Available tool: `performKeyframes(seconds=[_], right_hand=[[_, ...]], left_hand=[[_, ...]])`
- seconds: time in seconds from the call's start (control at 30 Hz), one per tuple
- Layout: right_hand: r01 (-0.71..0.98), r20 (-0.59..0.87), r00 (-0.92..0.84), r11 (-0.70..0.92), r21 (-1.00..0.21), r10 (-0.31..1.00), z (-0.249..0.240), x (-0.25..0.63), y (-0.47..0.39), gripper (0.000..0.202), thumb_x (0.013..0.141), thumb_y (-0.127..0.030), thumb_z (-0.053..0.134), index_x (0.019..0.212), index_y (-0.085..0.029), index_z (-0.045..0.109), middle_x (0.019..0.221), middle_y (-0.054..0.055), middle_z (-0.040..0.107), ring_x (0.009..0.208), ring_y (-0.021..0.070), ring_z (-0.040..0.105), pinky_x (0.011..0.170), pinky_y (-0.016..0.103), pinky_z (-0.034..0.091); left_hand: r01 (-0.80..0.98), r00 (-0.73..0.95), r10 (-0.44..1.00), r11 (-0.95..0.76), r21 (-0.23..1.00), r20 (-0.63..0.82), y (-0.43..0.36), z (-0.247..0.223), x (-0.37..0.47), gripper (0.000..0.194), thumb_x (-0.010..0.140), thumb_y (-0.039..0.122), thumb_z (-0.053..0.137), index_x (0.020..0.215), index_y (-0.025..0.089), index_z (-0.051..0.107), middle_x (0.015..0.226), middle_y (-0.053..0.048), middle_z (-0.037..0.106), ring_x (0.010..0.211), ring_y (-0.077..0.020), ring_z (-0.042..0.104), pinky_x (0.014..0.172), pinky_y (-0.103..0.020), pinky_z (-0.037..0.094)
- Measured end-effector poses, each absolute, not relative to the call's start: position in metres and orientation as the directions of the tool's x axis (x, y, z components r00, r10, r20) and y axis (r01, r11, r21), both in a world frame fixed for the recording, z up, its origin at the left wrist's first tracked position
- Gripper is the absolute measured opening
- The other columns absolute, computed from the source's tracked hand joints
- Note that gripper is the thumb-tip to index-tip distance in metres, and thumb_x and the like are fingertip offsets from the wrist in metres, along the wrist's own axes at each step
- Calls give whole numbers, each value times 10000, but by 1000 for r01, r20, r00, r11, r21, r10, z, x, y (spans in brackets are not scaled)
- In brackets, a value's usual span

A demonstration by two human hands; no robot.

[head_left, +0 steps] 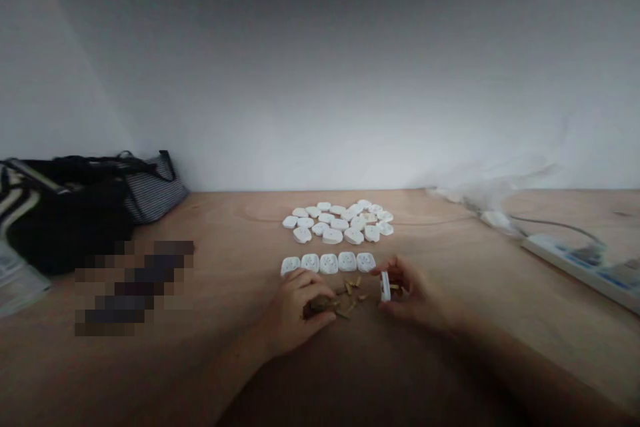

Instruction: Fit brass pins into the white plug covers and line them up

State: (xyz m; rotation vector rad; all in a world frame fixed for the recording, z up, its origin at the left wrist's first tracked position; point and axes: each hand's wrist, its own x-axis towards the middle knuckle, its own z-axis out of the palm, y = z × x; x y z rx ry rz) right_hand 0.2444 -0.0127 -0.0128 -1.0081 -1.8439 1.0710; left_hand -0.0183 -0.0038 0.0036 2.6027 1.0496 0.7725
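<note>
My right hand (407, 290) pinches a white plastic socket cover (385, 287) on its edge, between thumb and fingers. A brass-coloured strip (395, 287) shows behind the cover, by the fingers. To the left, my left hand (300, 303) is curled around a pile of small brass pieces (320, 305) on the table; how many it grips is hidden. More brass strips (353, 287) lie loose between the two hands. Just beyond, several white socket covers (329, 263) stand in a row, faces up, the leftmost partly behind my left hand.
Farther back lies a loose group of white socket parts (333, 235). At right are a power strip (580, 267) with a cable and a clear plastic bag (480, 190). A black bag (70, 213) and a blurred-out dark object (145, 283) lie on the left.
</note>
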Motion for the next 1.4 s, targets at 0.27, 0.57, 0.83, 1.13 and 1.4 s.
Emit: performKeyframes(seconds=[0.27, 0.57, 0.83, 1.13, 1.4], right_hand=[[493, 372, -526, 631, -599, 764, 7, 243, -17, 500, 698, -345, 708, 1172, -257, 576, 1090, 78, 614, 984, 264, 560, 863, 435, 442], [396, 310, -523, 548, -737, 794, 4, 245, -19, 418, 804, -348, 599, 1192, -221, 511, 1097, 73, 622, 990, 236, 587, 861, 386, 478], [404, 324, -305, 430, -807, 895, -13, 264, 3, 285, 739, -270, 637, 952, -214, 456, 942, 38, 605, 913, 205, 601, 781, 344, 506], [648, 338, -260, 423, -633, 905, -27, 279, 33, 380, 753, -321, 603, 1097, -193, 507, 1057, 74, 618, 947, 234, 588, 830, 406, 477], [699, 274, -366, 457, -550, 889, -21, 279, 30, 466, 790, -298, 552, 1243, -206, 496, 1178, 81, 598, 1057, 273, 555, 918, 470, 428]], left_hand=[[570, 612, 693, -721, 394, 381, -3, 4, -18, 171, 737, 249, 673, 905, 214, 663, 915, -41, 611, 895, -212, 543, 818, -359, 417], [558, 620, 681, -732, 391, 390, -4, 5, -16, 147, 759, 251, 653, 900, 217, 670, 905, -45, 616, 883, -206, 545, 808, -353, 423], [569, 620, 680, -733, 374, 391, -5, 5, -16, 153, 764, 260, 645, 911, 220, 660, 917, -41, 617, 893, -210, 545, 826, -367, 422], [797, 487, 783, -579, 171, 387, -2, -1, -22, 397, 853, 453, 504, 1200, 266, 557, 1319, -99, 469, 1226, -326, 368, 1004, -564, 239], [841, 512, 853, -522, 141, 99, -2, -5, -26, 524, 909, 555, 274, 1370, 314, 333, 1485, -99, 226, 1359, -329, 153, 1038, -600, 119]])
